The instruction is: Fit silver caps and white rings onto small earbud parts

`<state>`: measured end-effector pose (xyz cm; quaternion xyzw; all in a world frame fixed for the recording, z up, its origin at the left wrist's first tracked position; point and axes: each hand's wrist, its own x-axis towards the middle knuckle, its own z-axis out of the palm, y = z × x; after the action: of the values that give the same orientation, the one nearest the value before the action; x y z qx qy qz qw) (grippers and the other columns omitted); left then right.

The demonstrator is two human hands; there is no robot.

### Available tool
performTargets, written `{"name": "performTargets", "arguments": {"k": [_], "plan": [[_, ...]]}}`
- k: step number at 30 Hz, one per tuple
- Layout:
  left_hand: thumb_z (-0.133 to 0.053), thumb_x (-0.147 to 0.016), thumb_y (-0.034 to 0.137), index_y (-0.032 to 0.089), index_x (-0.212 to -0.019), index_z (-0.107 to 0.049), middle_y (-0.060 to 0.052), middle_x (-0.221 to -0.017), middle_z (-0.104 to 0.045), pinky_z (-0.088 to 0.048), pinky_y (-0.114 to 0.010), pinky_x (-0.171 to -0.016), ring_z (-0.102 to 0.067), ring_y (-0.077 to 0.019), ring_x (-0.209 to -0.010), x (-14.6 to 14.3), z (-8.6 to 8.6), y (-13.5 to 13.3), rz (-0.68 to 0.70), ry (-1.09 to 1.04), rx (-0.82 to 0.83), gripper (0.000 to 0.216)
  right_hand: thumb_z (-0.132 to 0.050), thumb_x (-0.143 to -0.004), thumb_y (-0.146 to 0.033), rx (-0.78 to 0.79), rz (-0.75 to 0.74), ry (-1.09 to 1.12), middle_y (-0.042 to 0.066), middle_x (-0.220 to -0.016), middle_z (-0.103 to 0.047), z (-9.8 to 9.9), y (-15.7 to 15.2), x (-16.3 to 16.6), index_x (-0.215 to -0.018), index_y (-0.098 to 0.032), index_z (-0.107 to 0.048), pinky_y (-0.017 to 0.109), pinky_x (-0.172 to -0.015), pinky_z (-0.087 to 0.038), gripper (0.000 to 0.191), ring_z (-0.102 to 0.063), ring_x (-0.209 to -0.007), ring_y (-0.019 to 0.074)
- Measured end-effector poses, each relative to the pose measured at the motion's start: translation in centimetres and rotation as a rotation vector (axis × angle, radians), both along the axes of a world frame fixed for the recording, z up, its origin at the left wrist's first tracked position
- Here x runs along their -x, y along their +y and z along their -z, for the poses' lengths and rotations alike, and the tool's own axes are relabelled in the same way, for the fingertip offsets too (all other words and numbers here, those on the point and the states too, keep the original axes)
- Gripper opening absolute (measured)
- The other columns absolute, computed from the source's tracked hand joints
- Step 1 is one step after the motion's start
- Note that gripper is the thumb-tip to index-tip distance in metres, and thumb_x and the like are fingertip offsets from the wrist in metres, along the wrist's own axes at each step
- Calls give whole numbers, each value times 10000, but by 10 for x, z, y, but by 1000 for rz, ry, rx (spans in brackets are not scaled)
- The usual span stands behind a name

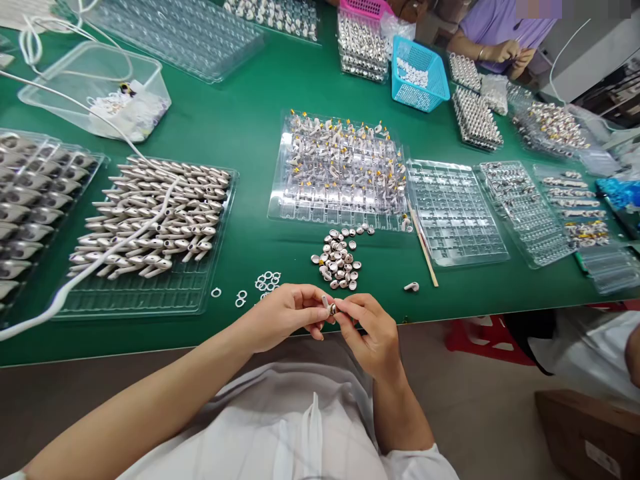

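Just over the table's near edge, my left hand [287,313] pinches a small earbud housing [331,309] with a pale stem between thumb and fingers. From the other side my right hand [371,331] closes its thumb and fingertips on the same earbud housing; what its fingertips cover is hidden. Beyond my fingers lies a heap of small round silvery earbud caps [341,260]. Several white rings [267,281] rest left of the heap. One loose earbud housing [411,287] lies to the right.
A clear tray [277,207] of housings with orange tabs stands ahead, a thin wooden stick [425,250] beside it. At left are a tray of stemmed earbuds [155,220], a white cable [65,293] and a plastic box [45,87]. A blue basket [435,93] and a co-worker's hands [507,53] are farther back.
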<state>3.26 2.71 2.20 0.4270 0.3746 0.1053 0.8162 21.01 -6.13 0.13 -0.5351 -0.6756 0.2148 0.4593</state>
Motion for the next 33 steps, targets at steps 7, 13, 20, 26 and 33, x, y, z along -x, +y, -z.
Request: {"name": "performTargets", "arguments": {"k": [7,13,20,26,33], "plan": [[-731,-779,391,121,-869,-679,-26,-773,-709,-503,-235,-608,-630,-104,-570,0,5,-1,-13,7,5,289,-599,-879,-83,-6,7,22,59,-966,-684,3,0,2,-1189,-274,-647,267,-682,-583,368,-666,-859,158],[-730,-783,395,121,-820,-658,-10,-726,-687,-487,-223,-591,-618,-96,-550,1,6,-2,-11,-2,3,286,-606,-879,-82,-11,-32,-23,56,-962,-680,1,2,0,-1231,-277,-634,276,-723,-576,403,-666,-859,155],[-742,-767,422,124,-783,-622,-15,-727,-677,-487,-216,-549,-599,-92,-530,1,12,-4,-11,-19,38,322,-613,-881,-103,-10,-48,-48,68,-976,-681,0,2,-1,-1223,-267,-625,295,-733,-586,380,-668,-881,167],[-781,-725,443,118,-777,-624,-15,-672,-636,-506,-199,-508,-569,-100,-571,2,15,-6,-18,-74,121,364,-619,-874,-95,-34,-75,-24,71,-994,-686,3,3,-1,-1206,-262,-618,297,-739,-589,371,-670,-891,167],[-777,-729,448,125,-754,-638,-11,-643,-639,-509,-197,-493,-563,-96,-538,5,17,-6,45,-46,132,353,-602,-841,-139,-12,-95,12,46,-865,-658,6,5,3,-1058,-229,-626,252,-593,-550,236,-619,-708,138]]}}
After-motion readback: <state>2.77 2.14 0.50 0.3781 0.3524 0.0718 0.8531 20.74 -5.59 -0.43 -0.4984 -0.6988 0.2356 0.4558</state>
